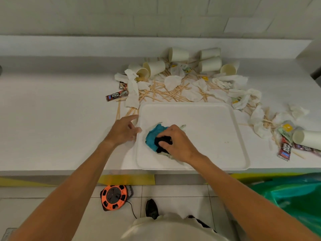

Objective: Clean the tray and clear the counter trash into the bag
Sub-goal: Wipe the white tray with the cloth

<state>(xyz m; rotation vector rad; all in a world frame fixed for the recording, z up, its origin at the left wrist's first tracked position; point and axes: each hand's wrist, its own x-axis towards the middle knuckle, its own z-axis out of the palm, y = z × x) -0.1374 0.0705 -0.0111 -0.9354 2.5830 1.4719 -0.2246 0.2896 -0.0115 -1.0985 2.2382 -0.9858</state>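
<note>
Head view: a long white desk (52,101) is seen, with a white rectangular plastic tray (199,119) at its near edge. Paper cups, napkins and wooden sticks (165,91) are scattered from 12 to 3 o'clock. A green plastic bag (295,197) waits at 4 o'clock. A crumpled blue cloth (152,136) is gripped by the right hand (177,141) for wiping; the tray's 9 o'clock rim is steadied by the open left hand (123,129).

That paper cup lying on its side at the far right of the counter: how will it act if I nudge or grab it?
The paper cup lies on its side, so a nudge would probably roll it. It looks empty and thin-walled, so it is likely light and easy to crush. The sachets against it may shift too.
</note>
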